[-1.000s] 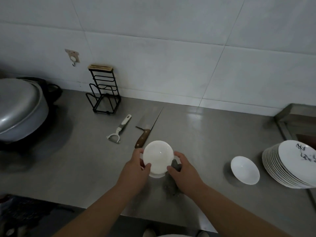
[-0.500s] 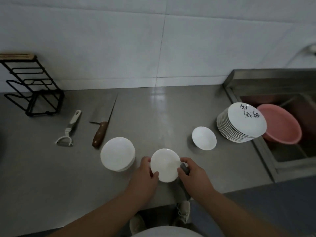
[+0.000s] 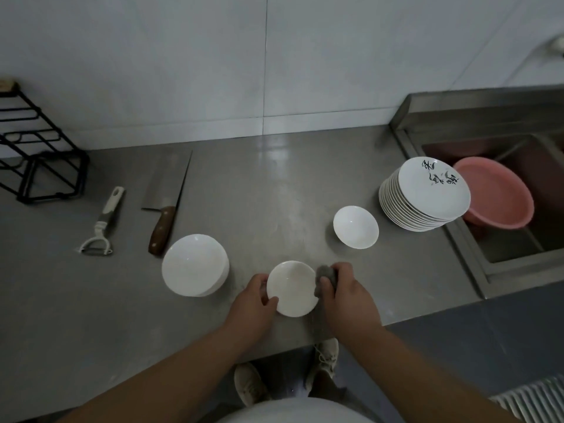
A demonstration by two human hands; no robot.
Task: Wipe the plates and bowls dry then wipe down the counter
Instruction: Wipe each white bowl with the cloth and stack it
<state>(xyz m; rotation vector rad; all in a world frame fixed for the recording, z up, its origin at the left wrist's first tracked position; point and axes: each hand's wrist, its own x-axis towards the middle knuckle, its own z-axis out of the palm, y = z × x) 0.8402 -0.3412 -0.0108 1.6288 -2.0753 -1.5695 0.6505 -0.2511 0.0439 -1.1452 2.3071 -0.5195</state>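
Note:
A small white bowl [image 3: 292, 287] is held over the steel counter [image 3: 274, 184] near its front edge. My left hand [image 3: 251, 299] grips its left rim, thumb on the inside. My right hand [image 3: 346, 296] holds a grey cloth [image 3: 326, 277] against the bowl's right rim. A stack of white bowls [image 3: 194, 265] sits just to the left. Another single white bowl [image 3: 355, 226] stands to the right. A tall stack of white plates [image 3: 424, 195], the top one with black writing, sits beside the sink.
A cleaver [image 3: 166, 206] and a peeler [image 3: 102, 222] lie on the left of the counter. A black wire rack [image 3: 36, 148] stands at the far left against the tiled wall. The sink [image 3: 500, 239] on the right holds a pink basin [image 3: 496, 195].
The view has swung right, bringing the sink and the bowl stack into sight. The bowl is now turned open side up, and the cloth in my right hand sits at its right rim.

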